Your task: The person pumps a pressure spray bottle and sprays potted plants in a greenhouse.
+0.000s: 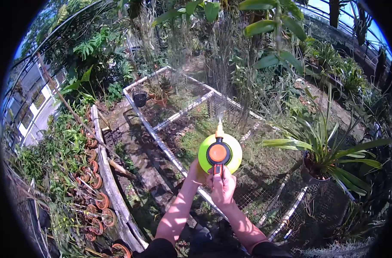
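Note:
In front of me I hold a lime-green pump spray bottle (pixel 234 160) with an orange pump knob, a black collar and an orange nozzle. Pale mist leaves the nozzle tip, which points away from me toward hanging thin-stemmed plants (pixel 224 56). My right hand (pixel 222 189) is wrapped round the orange and black handle, thumb on top. At the bottle's left side, my left hand (pixel 197 173) supports the body; its fingers are mostly hidden behind the bottle.
A white-framed wire mesh panel (pixel 187 112) lies below, with a black pot (pixel 139 98) on it. Terracotta pots (pixel 102 201) line a wooden beam (pixel 111 185) at left. A large potted plant (pixel 318 150) stands at right. Broad green leaves (pixel 260 28) hang overhead.

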`<state>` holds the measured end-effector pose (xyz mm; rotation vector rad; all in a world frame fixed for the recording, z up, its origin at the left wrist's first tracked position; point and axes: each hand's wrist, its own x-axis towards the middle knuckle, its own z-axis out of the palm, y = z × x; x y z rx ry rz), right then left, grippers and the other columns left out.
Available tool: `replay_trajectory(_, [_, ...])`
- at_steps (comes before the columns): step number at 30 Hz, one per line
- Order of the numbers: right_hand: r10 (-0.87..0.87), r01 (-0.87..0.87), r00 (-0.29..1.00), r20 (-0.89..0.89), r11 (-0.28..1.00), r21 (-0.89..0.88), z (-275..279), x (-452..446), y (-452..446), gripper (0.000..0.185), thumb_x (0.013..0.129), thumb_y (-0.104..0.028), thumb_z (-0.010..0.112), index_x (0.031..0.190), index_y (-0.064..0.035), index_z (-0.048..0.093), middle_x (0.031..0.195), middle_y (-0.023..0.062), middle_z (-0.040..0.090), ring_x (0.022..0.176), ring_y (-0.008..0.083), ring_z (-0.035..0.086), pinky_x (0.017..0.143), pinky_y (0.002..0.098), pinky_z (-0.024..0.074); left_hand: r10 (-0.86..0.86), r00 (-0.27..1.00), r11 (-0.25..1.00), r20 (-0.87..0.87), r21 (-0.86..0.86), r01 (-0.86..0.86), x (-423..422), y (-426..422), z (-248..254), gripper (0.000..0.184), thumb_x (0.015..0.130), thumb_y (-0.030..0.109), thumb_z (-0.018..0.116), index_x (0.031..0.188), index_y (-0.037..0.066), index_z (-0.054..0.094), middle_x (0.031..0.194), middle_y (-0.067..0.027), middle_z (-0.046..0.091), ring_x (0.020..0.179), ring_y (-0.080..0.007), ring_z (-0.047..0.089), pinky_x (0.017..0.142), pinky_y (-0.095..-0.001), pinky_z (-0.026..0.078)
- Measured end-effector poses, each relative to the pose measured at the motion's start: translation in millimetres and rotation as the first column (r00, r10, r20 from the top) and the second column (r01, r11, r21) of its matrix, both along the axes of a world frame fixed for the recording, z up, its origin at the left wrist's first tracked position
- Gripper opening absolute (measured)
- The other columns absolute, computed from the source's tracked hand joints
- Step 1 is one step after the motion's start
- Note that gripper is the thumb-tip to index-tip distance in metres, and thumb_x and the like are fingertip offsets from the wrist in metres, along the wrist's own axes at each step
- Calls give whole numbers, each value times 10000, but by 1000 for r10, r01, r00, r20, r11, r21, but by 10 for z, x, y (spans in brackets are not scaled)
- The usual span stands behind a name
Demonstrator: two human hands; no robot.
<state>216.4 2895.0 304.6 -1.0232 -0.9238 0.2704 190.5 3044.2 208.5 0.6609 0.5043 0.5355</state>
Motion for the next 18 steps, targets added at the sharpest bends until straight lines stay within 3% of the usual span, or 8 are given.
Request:
replay_trajectory(3, [-128, 125, 989, 69, 991, 46, 5, 12, 204, 295, 932, -217, 434, 948, 61, 533, 656, 57, 549, 492, 88, 463, 457, 221, 356, -170, 969, 986, 181, 32, 167, 213, 355, 172, 526, 985, 497, 384, 1243, 63, 530, 1144, -88, 629, 1015, -217, 620, 852, -365, 522])
replay_trajectory(4, [-150, 149, 989, 11, 985, 86, 128, -6, 265, 305, 929, -233, 432, 948, 55, 530, 651, 58, 541, 492, 98, 459, 460, 235, 356, -224, 935, 974, 275, 45, 220, 304, 483, 216, 553, 990, 511, 364, 1270, 58, 509, 1173, -96, 615, 1055, -221, 605, 880, -369, 510])
replay_trajectory(6, [-165, 167, 986, -31, 979, 115, 123, 58, 351, 305, 927, -237, 434, 958, 52, 525, 676, 64, 535, 516, 107, 462, 476, 254, 365, -167, 952, 986, 258, 32, 165, 454, 596, 502, 459, 1010, 389, 369, 1262, 39, 525, 1211, -128, 605, 1071, -245, 597, 940, -404, 477])
replay_trajectory(10, [-168, 175, 984, -62, 974, 141, 141, 146, 537, 378, 953, -325, 457, 1011, 46, 496, 759, 54, 501, 599, 120, 458, 526, 263, 363, -263, 930, 964, 256, 121, 239, 689, 897, 671, 513, 1009, 442, 350, 1293, 42, 499, 1259, -120, 578, 1132, -244, 567, 979, -408, 448])
replay_trajectory(11, [-188, 194, 981, -48, 957, 217, 113, 202, 634, 224, 916, -118, 379, 1010, 49, 495, 693, 56, 522, 546, 92, 444, 496, 243, 364, -278, 923, 960, 265, 118, 255, 741, 959, 666, 522, 1008, 452, 345, 1294, 43, 498, 1263, -119, 575, 1138, -246, 563, 984, -413, 444])
replay_trajectory(14, [-144, 147, 989, -28, 976, 159, 188, 345, 718, 208, 911, -105, 391, 998, 47, 503, 674, 47, 511, 540, 89, 440, 496, 240, 361, -264, 911, 964, 316, 52, 262, 832, 1019, 658, 512, 1009, 439, 338, 1293, 44, 498, 1262, -120, 575, 1135, -250, 566, 982, -420, 449])
replay_trajectory(15, [-163, 173, 982, -94, 979, 111, 227, 353, 762, 200, 908, -112, 411, 971, 41, 522, 667, 46, 529, 537, 90, 458, 503, 240, 383, -246, 910, 967, 335, 19, 255, 835, 1018, 647, 503, 1010, 428, 337, 1292, 44, 498, 1259, -121, 576, 1130, -252, 570, 978, -421, 454])
replay_trajectory(18, [-215, 212, 972, 91, 976, 38, 383, 392, 888, 366, 949, -313, 459, 938, 46, 528, 637, 40, 516, 510, 96, 441, 479, 246, 338, -268, 883, 963, 386, 85, 255, 853, 1028, 599, 581, 995, 513, 327, 1345, 66, 448, 1276, -105, 564, 1166, -231, 549, 997, -402, 430])
